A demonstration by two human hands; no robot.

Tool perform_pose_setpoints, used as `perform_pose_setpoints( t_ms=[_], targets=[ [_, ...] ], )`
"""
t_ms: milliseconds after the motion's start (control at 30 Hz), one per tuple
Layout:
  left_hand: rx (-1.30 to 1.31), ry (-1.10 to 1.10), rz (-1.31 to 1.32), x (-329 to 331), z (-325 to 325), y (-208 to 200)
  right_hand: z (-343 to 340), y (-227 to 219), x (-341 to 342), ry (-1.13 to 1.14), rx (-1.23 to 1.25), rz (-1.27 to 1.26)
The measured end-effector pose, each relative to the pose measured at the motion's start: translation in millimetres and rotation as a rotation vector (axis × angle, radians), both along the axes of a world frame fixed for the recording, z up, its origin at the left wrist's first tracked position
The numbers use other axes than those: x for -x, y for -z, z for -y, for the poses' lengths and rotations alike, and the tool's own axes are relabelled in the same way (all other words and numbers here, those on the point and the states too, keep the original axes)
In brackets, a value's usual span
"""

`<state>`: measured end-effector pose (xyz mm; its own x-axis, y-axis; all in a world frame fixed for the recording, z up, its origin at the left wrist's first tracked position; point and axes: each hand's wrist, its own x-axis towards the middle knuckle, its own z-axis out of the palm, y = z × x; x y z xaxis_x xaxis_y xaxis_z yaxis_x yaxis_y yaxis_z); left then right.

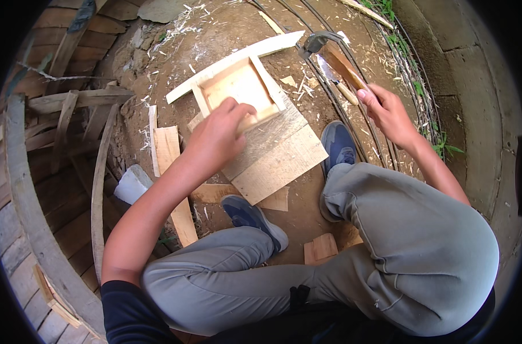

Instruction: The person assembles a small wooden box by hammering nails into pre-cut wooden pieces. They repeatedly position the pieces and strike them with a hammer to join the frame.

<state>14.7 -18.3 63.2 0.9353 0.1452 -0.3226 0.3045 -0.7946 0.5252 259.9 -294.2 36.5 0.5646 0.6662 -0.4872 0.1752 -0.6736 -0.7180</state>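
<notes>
My left hand is closed over the near wall of a shallow, open wooden box; its fingertips are partly hidden. The box rests on a low surface of pale boards, and a long, slightly curved wooden strip lies along its far side. In my right hand is a hammer, gripped by the wooden handle, with its dark metal head up and away to the left. Beneath the hammer, a knife with a light wooden handle lies on the ground.
Loose planks and a whitish cylinder lie at left, beside a slatted wooden structure. Dark hoses or rods run past my right shoe. Small wood blocks sit between my legs. Shavings litter the dirt.
</notes>
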Motion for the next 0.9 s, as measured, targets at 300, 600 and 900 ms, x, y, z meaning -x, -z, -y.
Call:
perform_pose_setpoints(
  t_ms=[300,600,900],
  targets=[
    [-0.345,-0.179,0.441,-19.4,-54.6,45.3,1.8,1.0,0.7,-0.014,-0.021,0.02],
    [0.022,-0.447,0.126,1.7,-76.9,59.6,6.0,6.0,-1.5,-0.037,-0.007,0.046],
    [-0.056,-0.282,0.031,17.3,-82.4,75.7,3.7,-0.1,-2.1,-0.03,-0.009,0.037]
  ],
)
